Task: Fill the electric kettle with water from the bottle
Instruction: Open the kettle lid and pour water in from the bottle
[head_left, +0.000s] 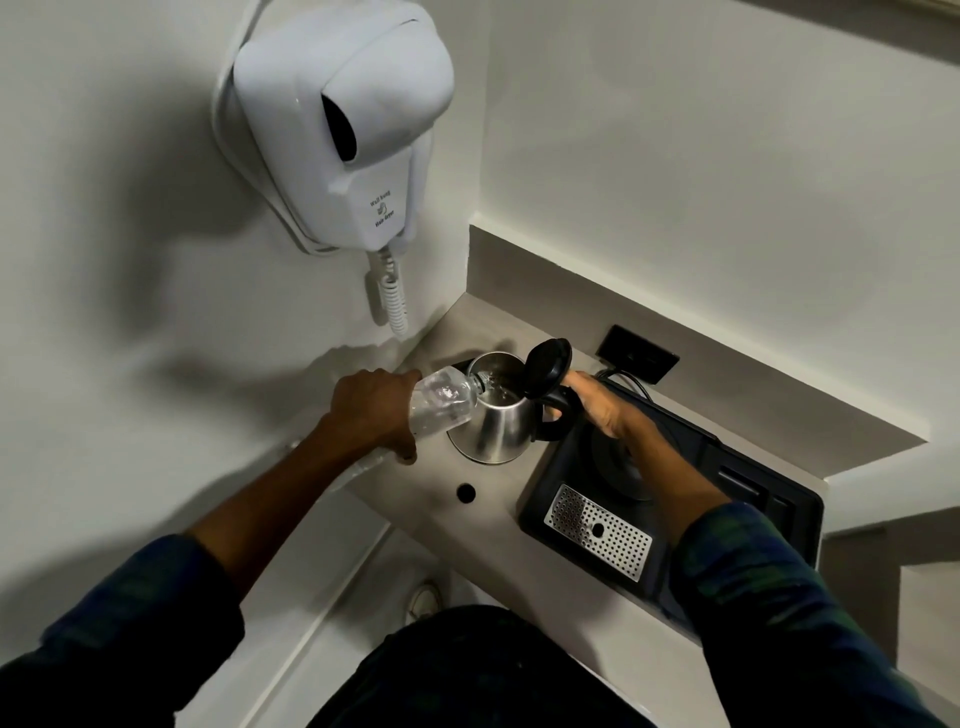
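A steel electric kettle (498, 421) stands on the pale counter (488, 525), its black lid (546, 364) flipped up. My left hand (376, 410) grips a clear plastic water bottle (441, 402), tipped sideways with its neck over the kettle's open mouth; water shows inside the kettle. My right hand (597, 405) rests against the kettle's black handle (561, 410), fingers partly behind it.
A black tray (779, 499) with a round kettle base and a perforated metal drip grille (597, 530) sits right of the kettle. A small dark cap (466, 492) lies on the counter. A wall-hung hair dryer (343, 124) hangs above left. A black socket plate (636, 353) is behind.
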